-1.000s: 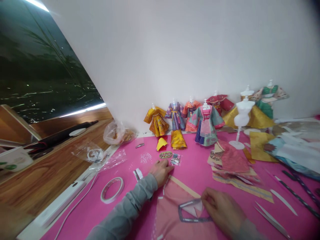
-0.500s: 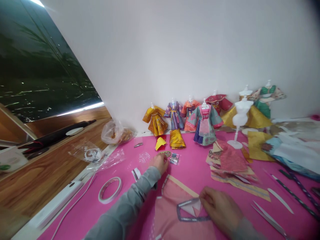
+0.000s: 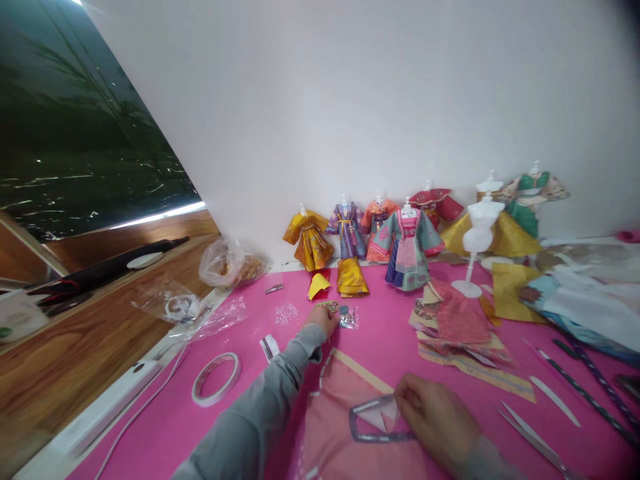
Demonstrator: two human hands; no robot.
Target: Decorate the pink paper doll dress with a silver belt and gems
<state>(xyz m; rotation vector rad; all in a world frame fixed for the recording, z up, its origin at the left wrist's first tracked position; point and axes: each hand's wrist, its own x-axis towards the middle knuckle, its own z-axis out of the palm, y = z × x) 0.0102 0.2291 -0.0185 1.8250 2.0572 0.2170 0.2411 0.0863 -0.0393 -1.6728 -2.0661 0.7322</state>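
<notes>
Near: smooth pink cloth (image 3: 330, 443), tan-edged, lies flat under an angular grey outline (image 3: 380, 439), right hand (image 3: 430, 413) curled beside it. Beyond, left hand (image 3: 325, 320), fingers bunched, is at a speckled oval piece (image 3: 327, 305); cannot tell whether either hand pinches anything. Farthest, a glossy yellow gown (image 3: 309, 247) stands by the wall (image 3: 320, 100).

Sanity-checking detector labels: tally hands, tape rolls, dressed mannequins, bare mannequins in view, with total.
Hands: 2
Tape rolls: 1
Dressed mannequins: 7
Bare mannequins: 1
Total: 11
</notes>
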